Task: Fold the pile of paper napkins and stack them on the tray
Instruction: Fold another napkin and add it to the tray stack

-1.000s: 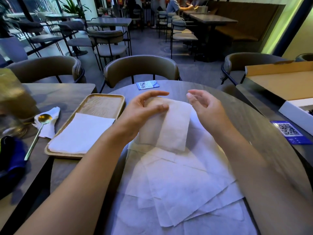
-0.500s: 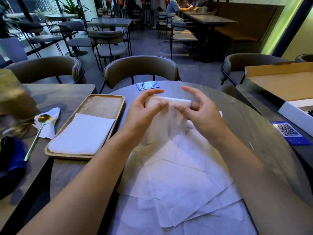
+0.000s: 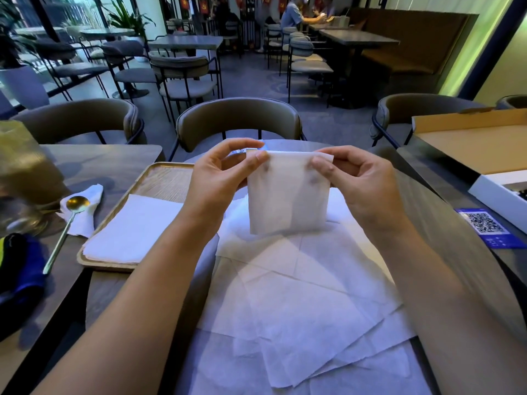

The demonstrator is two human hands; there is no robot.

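Note:
A folded white paper napkin (image 3: 286, 195) hangs upright above the round table, pinched at its two top corners. My left hand (image 3: 219, 178) grips the top left corner and my right hand (image 3: 359, 181) grips the top right one. Below it a loose pile of unfolded napkins (image 3: 299, 303) lies spread over the table. To the left, a wooden tray (image 3: 162, 178) holds a flat stack of folded napkins (image 3: 134, 232) in its near half.
A gold spoon (image 3: 67, 226) rests on a crumpled napkin left of the tray, beside a glass (image 3: 25, 172). A blue QR card (image 3: 489, 228) and an open cardboard box (image 3: 484, 149) are at the right. A chair (image 3: 238, 121) stands across the table.
Both hands have lifted the napkin off the pile and now hold it up by its top corners, folded smaller than before.

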